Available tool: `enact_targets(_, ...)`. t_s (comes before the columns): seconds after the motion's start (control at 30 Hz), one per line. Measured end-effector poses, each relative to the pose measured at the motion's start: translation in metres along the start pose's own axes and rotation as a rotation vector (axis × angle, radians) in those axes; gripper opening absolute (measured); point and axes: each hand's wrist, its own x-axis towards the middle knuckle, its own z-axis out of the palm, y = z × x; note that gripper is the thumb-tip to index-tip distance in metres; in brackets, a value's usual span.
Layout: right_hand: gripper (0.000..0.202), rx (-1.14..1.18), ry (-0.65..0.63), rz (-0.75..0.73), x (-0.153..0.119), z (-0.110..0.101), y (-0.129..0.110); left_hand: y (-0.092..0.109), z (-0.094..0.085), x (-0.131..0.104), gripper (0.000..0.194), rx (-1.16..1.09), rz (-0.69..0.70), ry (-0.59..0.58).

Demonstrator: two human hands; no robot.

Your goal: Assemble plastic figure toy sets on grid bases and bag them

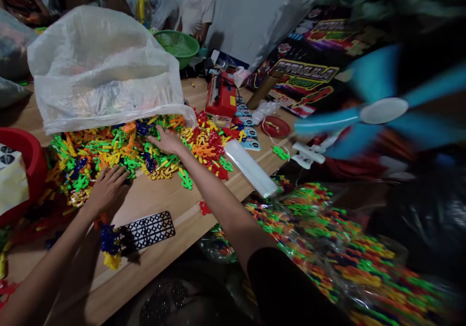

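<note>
A heap of small plastic toy pieces (102,151) in green, yellow, orange, blue and red spreads over the wooden table. At its near edge my left hand (108,186) lies with fingers stretched out, touching the pieces. My right hand (166,140) reaches into the middle of the heap, fingers apart, with nothing visibly held. Behind the heap, a big translucent plastic bag (109,59) lies on its side with its mouth towards me. Below my left hand are a black perforated tray (149,230) and a few blue and yellow pieces (110,243), partly behind my forearm.
A red tub (34,170) stands at the left. Beyond the heap are a red machine (221,95), a stack of clear plastic sleeves (251,168) and a green basin (178,44) near another person (196,10). A blue fan (384,110) spins at right, above filled bags (327,248).
</note>
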Motion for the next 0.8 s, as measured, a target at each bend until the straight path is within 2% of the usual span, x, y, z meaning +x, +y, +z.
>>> enact_targets(0.1, 0.091, 0.1, -0.078, -0.022, -0.006, -0.004, 0.005, 0.009, -0.011, 0.002, 0.051, 0.122, -0.017, -0.073)
enact_targets(0.17, 0.092, 0.105, -0.07, 0.019, -0.008, -0.004, 0.006, 0.016, -0.019, 0.003, 0.053, 0.173, -0.036, -0.104)
enact_targets(0.3, 0.102, 0.055, -0.038, 0.049, -0.02, 0.007, 0.0, 0.025, -0.026, 0.0, 0.051, 0.215, -0.1, -0.064)
enact_targets(0.47, 0.096, 0.047, -0.098, -0.078, -0.052, 0.027, -0.008, 0.023, -0.025, -0.003, 0.038, 0.018, -0.167, 0.057)
enact_targets(0.57, 0.092, 0.092, -0.144, -0.134, -0.067, 0.031, -0.008, 0.02, -0.027, -0.005, 0.028, -0.097, -0.189, 0.079)
enact_targets(0.7, 0.075, 0.307, -0.2, -0.268, -0.08, 0.02, 0.002, 0.027, -0.043, -0.031, 0.047, -0.198, -0.235, 0.074)
enact_targets(0.8, 0.049, 0.368, -0.108, -0.359, -0.094, 0.008, 0.017, 0.048, -0.062, -0.066, 0.048, -0.249, -0.302, 0.088)
